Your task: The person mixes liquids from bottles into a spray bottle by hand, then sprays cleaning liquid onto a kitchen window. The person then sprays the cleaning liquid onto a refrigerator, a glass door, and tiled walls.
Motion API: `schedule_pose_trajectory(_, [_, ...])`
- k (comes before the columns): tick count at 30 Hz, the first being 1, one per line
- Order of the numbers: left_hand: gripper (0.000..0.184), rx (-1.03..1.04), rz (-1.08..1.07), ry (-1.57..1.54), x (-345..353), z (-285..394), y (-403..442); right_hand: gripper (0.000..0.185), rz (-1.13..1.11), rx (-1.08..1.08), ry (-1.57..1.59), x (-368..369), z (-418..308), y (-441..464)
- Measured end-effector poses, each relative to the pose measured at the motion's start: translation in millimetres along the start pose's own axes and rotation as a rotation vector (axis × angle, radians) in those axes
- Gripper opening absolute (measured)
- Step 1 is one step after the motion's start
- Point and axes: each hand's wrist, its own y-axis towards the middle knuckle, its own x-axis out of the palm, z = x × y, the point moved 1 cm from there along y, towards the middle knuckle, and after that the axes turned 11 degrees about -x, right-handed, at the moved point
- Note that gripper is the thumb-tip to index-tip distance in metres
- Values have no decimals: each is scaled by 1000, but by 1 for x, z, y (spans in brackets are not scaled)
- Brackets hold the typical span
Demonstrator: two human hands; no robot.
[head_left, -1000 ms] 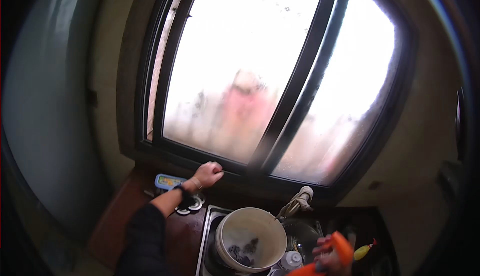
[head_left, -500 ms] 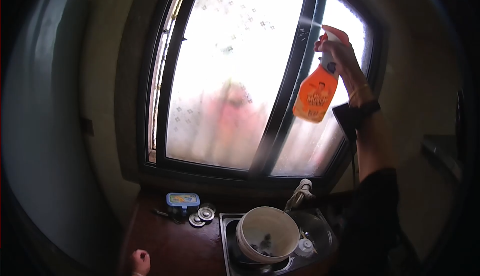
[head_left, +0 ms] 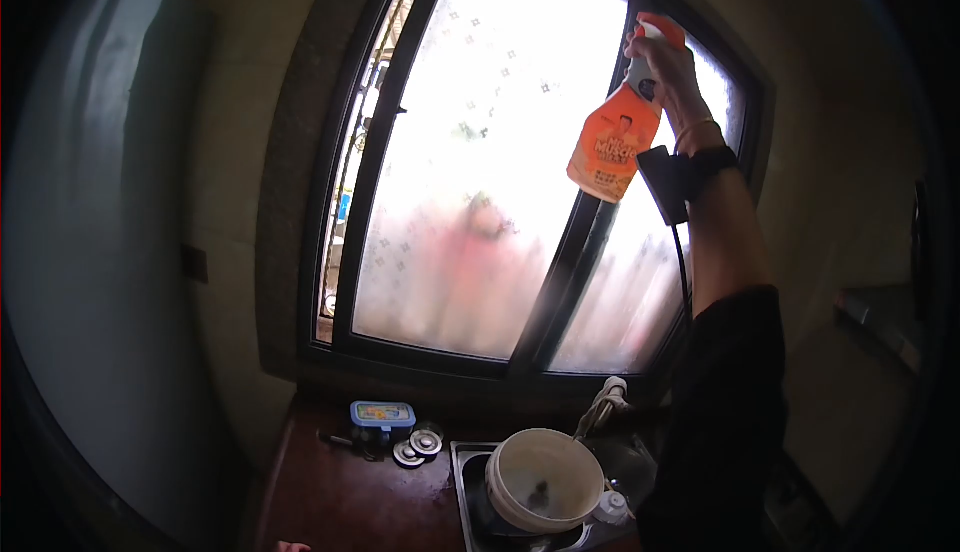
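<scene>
The left hand (head_left: 292,547) barely shows at the bottom edge, low by the dark red-brown counter (head_left: 345,507); I cannot tell whether it is closed or holding anything. Farther back sits a box with a blue-edged lid (head_left: 383,414), its coloured picture too small to make out. Just right of it lie round metal discs (head_left: 425,442).

Next comes the window's frosted pane (head_left: 440,252), scattered with small flower-like motifs, and below it a pale bucket (head_left: 580,467) stands in the metal sink (head_left: 463,497).

The spray bottle (head_left: 612,147) is raised in front of the window, tilted, its base toward the lower left. Its body is bright orange, with a pale neck and a red-orange trigger head facing left. The label reads "Mr Muscle" in large letters under a small printed figure; the lines beneath are too small to read.

The right hand (head_left: 668,64) grips the bottle at its neck, fingers wrapped near the trigger. A black band (head_left: 708,167) circles that wrist.
</scene>
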Motion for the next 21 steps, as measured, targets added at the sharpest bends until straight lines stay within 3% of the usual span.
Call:
schedule_pose_trajectory(5, [27, 34, 55, 74, 1, 3, -8, 44, 31, -96, -14, 2, -1, 67])
schedule_pose_trajectory(6, [27, 44, 66, 77, 1, 1, -8, 38, 71, -78, 81, -1, -3, 70])
schedule_pose_trajectory(9, [27, 104, 79, 13, 0, -1, -9, 33, 336, -241, -144, -5, 4, 59])
schedule_pose_trajectory(10, [27, 93, 59, -6, -2, -2, -10, 35, 270, 82, -302, -7, 0, 51])
schedule_pose_trajectory(12, [28, 73, 26, -51, -1, -2, -10, 40, 195, 109, -399, -4, 38, 55])
schedule_pose_trajectory(15, [27, 98, 35, -42, 1, -7, -11, 53, 39, 10, -211, 26, -2, 5])
schedule_pose_trajectory(17, [27, 95, 14, -48, 0, -9, -10, 58, 20, 24, -217, 35, 9, 16])
schedule_pose_trajectory(21, [27, 85, 1, -40, -1, -5, -12, 51, -76, -23, 105, 59, -25, 14])
